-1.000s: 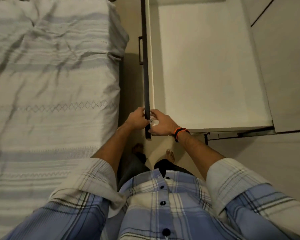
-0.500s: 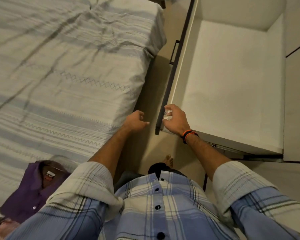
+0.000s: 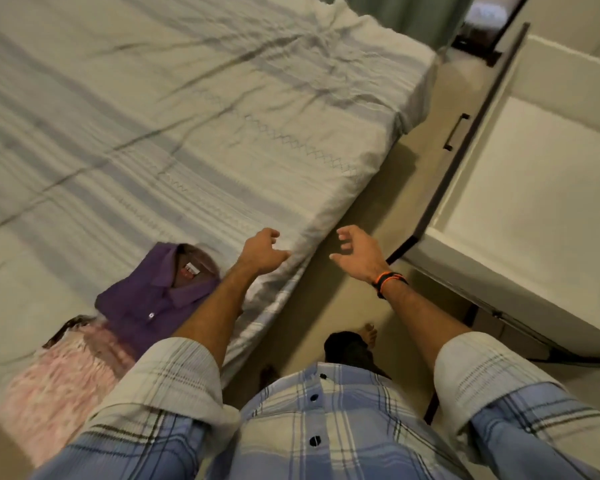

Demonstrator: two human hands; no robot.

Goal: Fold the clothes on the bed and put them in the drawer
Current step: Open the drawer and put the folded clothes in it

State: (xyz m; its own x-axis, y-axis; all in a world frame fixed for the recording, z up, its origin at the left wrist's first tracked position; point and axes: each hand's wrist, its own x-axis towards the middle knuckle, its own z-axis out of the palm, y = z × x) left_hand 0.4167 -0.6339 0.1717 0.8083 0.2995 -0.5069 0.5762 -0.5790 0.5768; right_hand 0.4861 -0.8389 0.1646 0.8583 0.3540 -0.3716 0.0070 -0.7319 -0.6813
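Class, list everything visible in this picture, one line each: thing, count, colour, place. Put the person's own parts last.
bed: one, pale striped sheet, left
purple shirt: one, purple, folded, on bed's near edge
pink garment: one, pink, on bed beside purple shirt
drawer: one, white inside, open, right
drawer handle: one, dark, on drawer front
floor: beige, between bed and drawer
wristband: one, orange and black, right wrist
left hand: empty, over bed edge
right hand: empty, over floor

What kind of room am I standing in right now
Most likely a bedroom: a bed with a striped sheet, a purple shirt lying on it, and a big open drawer alongside.
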